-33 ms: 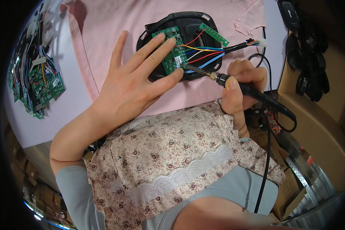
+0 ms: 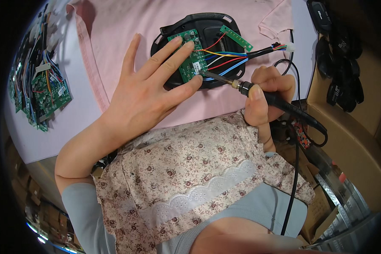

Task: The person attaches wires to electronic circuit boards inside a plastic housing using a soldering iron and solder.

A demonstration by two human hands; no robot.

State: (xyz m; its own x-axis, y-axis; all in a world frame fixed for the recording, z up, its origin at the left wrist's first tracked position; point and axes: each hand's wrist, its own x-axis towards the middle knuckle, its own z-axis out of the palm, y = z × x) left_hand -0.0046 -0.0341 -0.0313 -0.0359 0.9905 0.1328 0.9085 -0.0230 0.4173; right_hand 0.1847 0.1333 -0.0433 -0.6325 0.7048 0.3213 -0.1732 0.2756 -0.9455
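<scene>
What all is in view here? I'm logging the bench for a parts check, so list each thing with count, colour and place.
circuit board: one, green, on the black housing, under the left fingertips
housing: one, black, on the pink cloth, top centre
narrow board: one, green, on the housing's upper right edge
wires: several, red, blue, orange, white, from the circuit board to the right
soldering iron: one, black handle, metal tip at the circuit board's lower edge
cloth: one, pink, covering the table top
spare boards: a pile, green with wires, far left
black parts: several, right edge, above a cardboard box
left hand: flat, fingers on the circuit board
right hand: gripping the soldering iron
</scene>
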